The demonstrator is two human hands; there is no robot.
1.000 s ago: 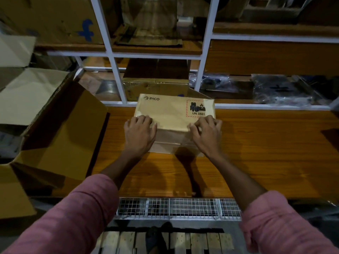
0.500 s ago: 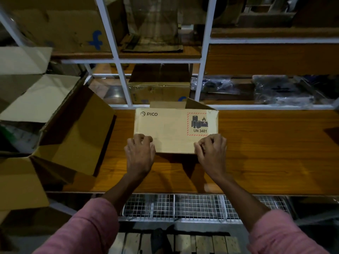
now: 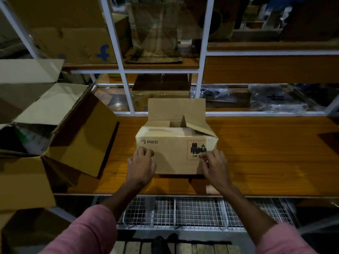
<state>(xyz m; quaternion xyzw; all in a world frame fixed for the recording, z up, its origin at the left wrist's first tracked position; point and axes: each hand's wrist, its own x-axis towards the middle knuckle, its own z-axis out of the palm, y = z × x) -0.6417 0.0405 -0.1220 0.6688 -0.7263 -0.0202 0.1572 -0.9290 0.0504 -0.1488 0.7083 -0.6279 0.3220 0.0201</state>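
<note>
A small tan cardboard box [image 3: 172,156] printed "PICO", with a red-bordered battery warning label, stands upright on the wooden shelf [image 3: 266,153]. Its top flaps are open: the back flap stands up and the right flap slants inward. My left hand [image 3: 141,167] holds the box's lower left front corner with bent fingers on the front face. At the lower right front corner my right hand [image 3: 213,165] grips the same way and partly covers the label. What is inside the box stays hidden in shadow.
A large open cardboard carton [image 3: 82,140] leans at the shelf's left end. White rack uprights [image 3: 201,52] stand behind, with another box [image 3: 159,96] and plastic bags [image 3: 275,99] on the rear shelf. A wire mesh panel [image 3: 198,211] lies below the front edge.
The box has been tipped from lying with its printed face upward to standing upright, printed face toward me, top flaps now showing open. Both hands stayed on its near edge.
</note>
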